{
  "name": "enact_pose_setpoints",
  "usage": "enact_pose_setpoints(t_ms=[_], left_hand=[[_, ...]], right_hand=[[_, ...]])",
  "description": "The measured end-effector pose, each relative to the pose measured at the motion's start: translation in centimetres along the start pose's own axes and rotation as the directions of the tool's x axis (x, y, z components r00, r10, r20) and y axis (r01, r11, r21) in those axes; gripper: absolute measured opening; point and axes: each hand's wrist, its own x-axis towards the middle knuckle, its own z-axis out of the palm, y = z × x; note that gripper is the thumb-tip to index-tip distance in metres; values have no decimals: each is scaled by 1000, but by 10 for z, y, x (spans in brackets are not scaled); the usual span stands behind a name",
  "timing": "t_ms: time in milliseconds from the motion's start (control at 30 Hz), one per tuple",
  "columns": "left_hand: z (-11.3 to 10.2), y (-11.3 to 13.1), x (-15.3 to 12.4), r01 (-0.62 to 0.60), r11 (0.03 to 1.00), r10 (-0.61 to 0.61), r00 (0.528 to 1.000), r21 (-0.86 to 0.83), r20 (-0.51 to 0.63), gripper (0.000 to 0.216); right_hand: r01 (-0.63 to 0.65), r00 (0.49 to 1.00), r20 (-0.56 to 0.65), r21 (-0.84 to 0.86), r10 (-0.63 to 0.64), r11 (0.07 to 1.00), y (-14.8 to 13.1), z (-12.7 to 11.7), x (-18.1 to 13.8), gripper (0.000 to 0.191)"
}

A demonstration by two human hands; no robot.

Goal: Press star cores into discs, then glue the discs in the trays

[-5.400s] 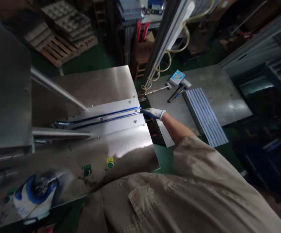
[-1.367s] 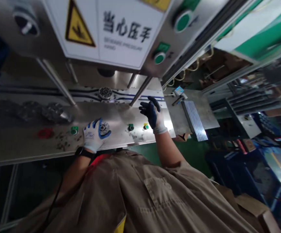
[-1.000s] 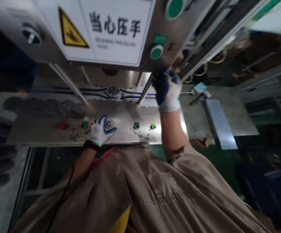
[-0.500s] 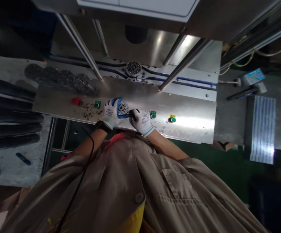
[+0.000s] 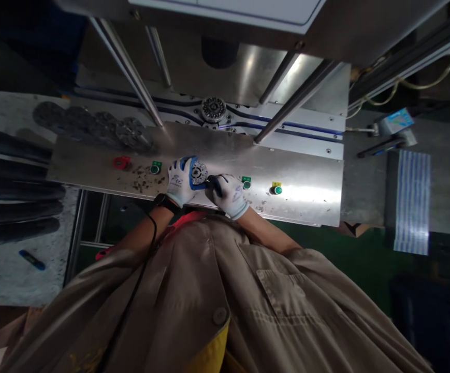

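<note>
1. The left hand [image 5: 180,182], in a white glove with a blue-coated palm, is curled around a toothed metal disc [image 5: 199,172]; the disc sits in the cupped palm with its face up.
2. The right hand [image 5: 228,197], in a similar glove, is closed on a slim black-handled tool [image 5: 213,182]; most of the tool is hidden by the fingers, so its exact kind cannot be told.
3. The disc lies just left of the right hand; it is round, with no long axis, and the left hand is the nearer, touching it; the tool's long axis runs up and left from the right hand, its tip at the disc, though contact cannot be told.
4. Both hands sit over the near edge of a stainless steel control panel [image 5: 306,202]; a green push button [image 5: 245,182] is just right of the right hand; a green push button [image 5: 155,167], a red ring [image 5: 121,162] and dark metal crumbs [image 5: 141,181] lie left of the left hand.
5. Ahead of the hands, a single metal disc [image 5: 213,110] sits among blue-lined rails [image 5: 287,124]; further left of them lies a row of metal discs [image 5: 92,127]; well right of them, a striped blue pad [image 5: 411,202] lies on a grey tabletop [image 5: 368,197].
</note>
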Motion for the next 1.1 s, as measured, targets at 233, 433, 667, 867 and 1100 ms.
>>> enact_pose_setpoints(t_ms=[233, 433, 667, 867, 1100], left_hand=[[-9, -1, 0, -82, 996, 82, 997, -36, 0, 90], [-12, -9, 1, -153, 987, 155, 987, -41, 49, 89], [-11, -13, 3, -183, 982, 187, 979, -47, 78, 83], [-11, -8, -1, -124, 992, 124, 992, 9, 38, 78], [-19, 1, 3, -119, 993, 119, 993, 2, 29, 72]], right_hand=[[-126, 990, -61, 60, 129, 990, 6, -14, 8, 24], [-116, 993, 43, 53, 113, 992, 6, -4, 20, 22], [-76, 989, 129, 74, 66, 994, 14, 1, 36, 21], [-55, 991, 127, 56, 48, 997, 0, -25, 35, 16], [-35, 600, -529, 731, 599, 681, 41, -129, 81, 24]])
